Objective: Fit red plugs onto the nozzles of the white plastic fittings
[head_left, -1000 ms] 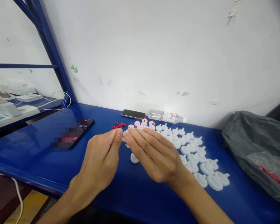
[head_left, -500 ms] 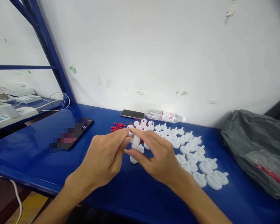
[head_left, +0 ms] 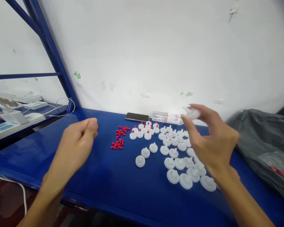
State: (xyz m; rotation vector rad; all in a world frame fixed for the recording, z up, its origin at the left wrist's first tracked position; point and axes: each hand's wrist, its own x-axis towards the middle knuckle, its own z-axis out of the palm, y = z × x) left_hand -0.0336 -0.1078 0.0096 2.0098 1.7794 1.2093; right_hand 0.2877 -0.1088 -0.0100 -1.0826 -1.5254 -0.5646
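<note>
A blue worktop [head_left: 104, 183] carries everything; a dark bag [head_left: 257, 132] slumps at its right. The left hand [head_left: 77, 140] hangs over the worktop's left half, fingers curled in, thumb against forefinger; whether something tiny is pinched there, I cannot tell. The right hand [head_left: 211, 138] grasps one white disc [head_left: 192, 114] between thumb and fingers. By the wall, a bottle [head_left: 171, 118] lies on its side, just beside a flat phone [head_left: 137, 117]. The held disc is raised above the others, spout pointing up and left; gripping its rim, with the spout free of the fingertips, seems surest. Most bare discs [head_left: 172, 176] crowd the right, some touching, so the wrist is best carried high over them. The red-tipped discs [head_left: 147, 136] stand near the phone, spouts up, and deserve equal care. Smallest are the red caps [head_left: 117, 144], loose in heaps; they would likely scatter if brushed, so picking singly from the edge looks wise.
</note>
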